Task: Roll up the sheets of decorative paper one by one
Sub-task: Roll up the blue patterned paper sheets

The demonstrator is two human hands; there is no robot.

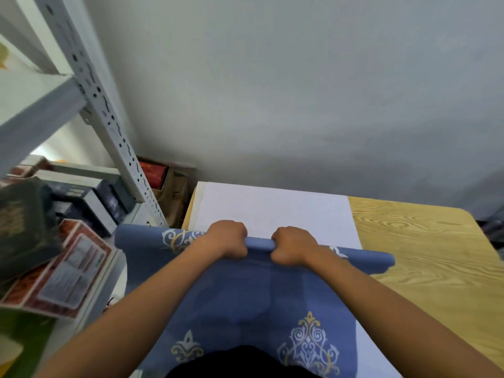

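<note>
A blue sheet of decorative paper [259, 296] with white and gold ornaments lies over the table and hangs toward me. Its far edge is wound into a roll [259, 244] that runs left to right. My left hand [227, 237] and my right hand [293, 245] grip the roll side by side near its middle, fingers curled over it. Under the blue sheet lies a white sheet [272, 208], flat on the table.
The wooden table [422, 255] stretches to the right, bare and yellow-grained. A grey metal shelf post [109, 118] stands at the left, with boxes [62, 268] and books stacked on the shelves. A grey wall rises behind the table.
</note>
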